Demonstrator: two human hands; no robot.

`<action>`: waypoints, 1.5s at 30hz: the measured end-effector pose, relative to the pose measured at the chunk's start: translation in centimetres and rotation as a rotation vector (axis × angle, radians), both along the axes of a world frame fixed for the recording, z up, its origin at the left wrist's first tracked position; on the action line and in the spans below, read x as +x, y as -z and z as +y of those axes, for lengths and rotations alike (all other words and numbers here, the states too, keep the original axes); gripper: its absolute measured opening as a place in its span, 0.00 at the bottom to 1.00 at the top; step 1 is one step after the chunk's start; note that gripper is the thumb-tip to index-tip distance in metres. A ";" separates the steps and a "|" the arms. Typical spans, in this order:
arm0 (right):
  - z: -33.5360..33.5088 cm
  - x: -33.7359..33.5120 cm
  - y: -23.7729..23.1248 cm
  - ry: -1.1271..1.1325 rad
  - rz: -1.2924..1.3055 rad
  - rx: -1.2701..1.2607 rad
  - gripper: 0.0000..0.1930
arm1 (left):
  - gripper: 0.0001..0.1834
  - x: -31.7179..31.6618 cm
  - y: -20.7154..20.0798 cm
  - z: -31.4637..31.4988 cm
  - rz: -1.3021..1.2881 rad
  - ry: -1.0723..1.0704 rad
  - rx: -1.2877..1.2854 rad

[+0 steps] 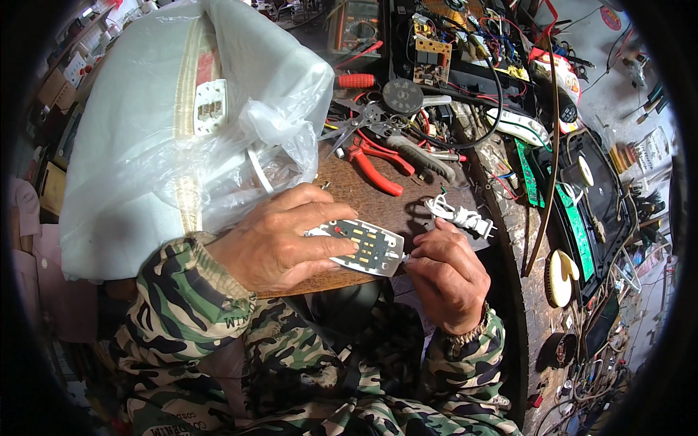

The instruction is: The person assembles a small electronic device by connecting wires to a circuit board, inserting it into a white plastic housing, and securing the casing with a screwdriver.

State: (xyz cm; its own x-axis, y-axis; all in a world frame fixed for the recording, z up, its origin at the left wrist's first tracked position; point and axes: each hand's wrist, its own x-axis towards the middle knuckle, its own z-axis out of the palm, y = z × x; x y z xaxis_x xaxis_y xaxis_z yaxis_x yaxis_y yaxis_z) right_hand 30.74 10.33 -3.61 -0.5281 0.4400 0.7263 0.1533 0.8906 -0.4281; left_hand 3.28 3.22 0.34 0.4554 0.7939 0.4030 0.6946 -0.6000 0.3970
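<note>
My left hand [280, 236] grips an opened white plastic housing [363, 247] over the wooden tabletop. A dark board with brass-coloured contacts and a small red part shows inside it. At the housing's right end, my right hand [449, 272] is closed, its fingertips pinching the white cord where it meets the housing. Just beyond those fingers lies the rest of the white cord [462, 216], bundled, with a two-pin plug. Farther off are red-handled pliers [374, 163] and a multi-tool [414, 149].
A large pale bundle in clear plastic [138, 145] fills the left side, with a white slotted piece [211, 107] on it. At the back are a multimeter [360, 29], a red-handled screwdriver [355, 81] and circuit boards. Green boards [574, 225] and an oval brush [560, 278] lie right.
</note>
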 end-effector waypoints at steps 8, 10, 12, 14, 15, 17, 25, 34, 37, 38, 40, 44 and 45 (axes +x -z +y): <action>-0.6 0.1 -0.4 0.077 -0.041 -0.048 0.12 | 0.24 -0.1 0.2 0.1 -0.015 0.006 -0.007; -0.5 0.0 -0.6 0.079 -0.051 -0.048 0.12 | 0.24 -0.2 0.2 0.1 -0.013 0.003 -0.007; -0.5 0.0 -0.9 0.075 -0.063 -0.035 0.12 | 0.24 -0.2 0.1 0.0 -0.013 0.000 -0.004; -0.4 0.0 -1.0 0.067 -0.080 -0.013 0.12 | 0.24 -0.2 0.2 0.1 -0.016 0.001 -0.003; -0.4 0.0 -1.2 0.056 -0.090 -0.004 0.12 | 0.24 -0.1 0.3 0.1 -0.018 0.001 -0.003; -0.6 -0.1 -1.7 0.036 -0.110 0.015 0.11 | 0.24 -0.1 0.3 0.1 -0.017 0.002 0.001; -0.3 0.3 -0.5 0.035 -0.074 -0.014 0.12 | 0.25 -0.1 0.2 0.2 -0.003 0.002 0.006; -0.3 0.3 -1.1 0.017 -0.103 -0.113 0.12 | 0.25 -0.2 0.1 0.1 -0.004 0.004 0.001; -0.6 -0.1 -1.1 0.012 -0.110 0.008 0.12 | 0.25 -0.3 0.2 0.1 -0.009 0.004 -0.008; -0.7 -0.2 -1.2 0.009 -0.111 0.059 0.12 | 0.25 -0.3 0.1 0.1 -0.007 0.007 -0.009; -0.3 -0.1 -0.6 -0.014 -0.097 0.029 0.11 | 0.24 -0.2 0.1 0.1 -0.007 0.011 -0.019; 0.0 0.2 -0.8 -0.029 -0.138 0.028 0.11 | 0.24 -0.3 0.0 -0.1 -0.005 0.001 -0.027; 0.0 0.3 -1.0 -0.016 -0.166 0.063 0.11 | 0.24 -0.3 0.0 -0.1 -0.005 -0.001 -0.025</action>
State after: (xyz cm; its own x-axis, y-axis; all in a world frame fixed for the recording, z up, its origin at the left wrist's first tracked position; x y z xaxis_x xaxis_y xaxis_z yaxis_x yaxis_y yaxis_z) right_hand 31.08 10.29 -2.63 -0.6500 0.3868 0.6541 0.2025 0.9178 -0.3415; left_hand 2.95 3.11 0.31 0.4530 0.8038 0.3856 0.6927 -0.5896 0.4154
